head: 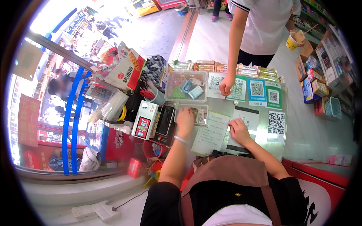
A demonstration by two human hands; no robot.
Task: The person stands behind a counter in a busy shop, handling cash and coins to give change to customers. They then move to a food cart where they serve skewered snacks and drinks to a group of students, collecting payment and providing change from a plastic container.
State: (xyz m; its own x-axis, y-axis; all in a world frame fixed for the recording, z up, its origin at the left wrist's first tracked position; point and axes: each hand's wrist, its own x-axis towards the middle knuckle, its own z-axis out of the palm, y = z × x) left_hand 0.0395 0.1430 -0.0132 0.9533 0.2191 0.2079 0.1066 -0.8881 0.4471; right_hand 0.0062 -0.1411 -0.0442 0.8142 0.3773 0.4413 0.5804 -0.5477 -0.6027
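My left hand (185, 118) reaches into a small clear plastic tray (207, 114) of banknotes and small items; its fingertips are hidden, so I cannot tell whether they hold anything. My right hand (239, 130) rests on the glass counter over a printed sheet (246, 117), its fingers curled and their hold unclear. Beyond the small tray stands a larger clear plastic box (185, 97) with folded banknotes (195, 92) and colourful pieces. A coin (236, 102) lies on the counter, just below another person's hand (227, 84).
A payment speaker box (145, 120) and a black phone (165, 120) stand left of the tray. Printed code cards (257, 90) and small boxed goods (248, 70) line the counter's far side. Across it a person in a white shirt (263, 28) holds a yellow cup (292, 42).
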